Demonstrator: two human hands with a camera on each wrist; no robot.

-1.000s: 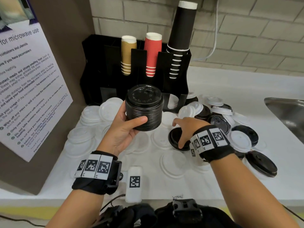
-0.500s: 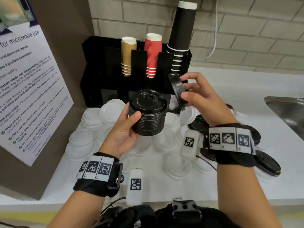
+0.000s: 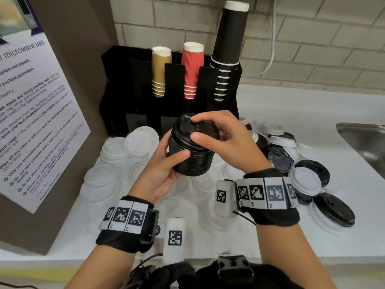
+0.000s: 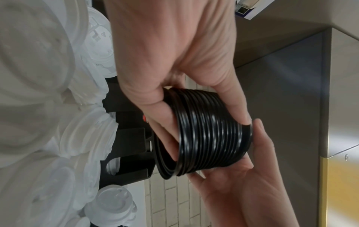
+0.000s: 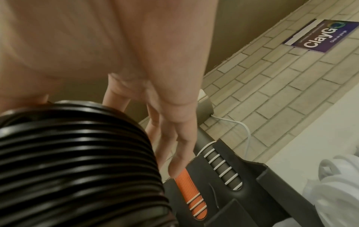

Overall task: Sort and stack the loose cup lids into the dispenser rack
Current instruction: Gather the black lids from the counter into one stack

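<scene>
My left hand grips a tall stack of black lids from the side, held above the counter in front of the black dispenser rack. My right hand sits over the stack, thumb and fingers pinching the top black lid against it. The left wrist view shows the ribbed stack between thumb and fingers, with the right hand beneath it. In the right wrist view the stack fills the lower left, my fingers reaching past it toward the rack.
Loose white lids and clear ones cover the counter left and centre. Black and white lids pile up at the right. Gold, red and black cup stacks stand in the rack. A sink lies far right, a notice board left.
My right hand picked a black lid off the counter, carried it up and set it on top of the stack. The left hand kept holding the stack, lifting it slightly.
</scene>
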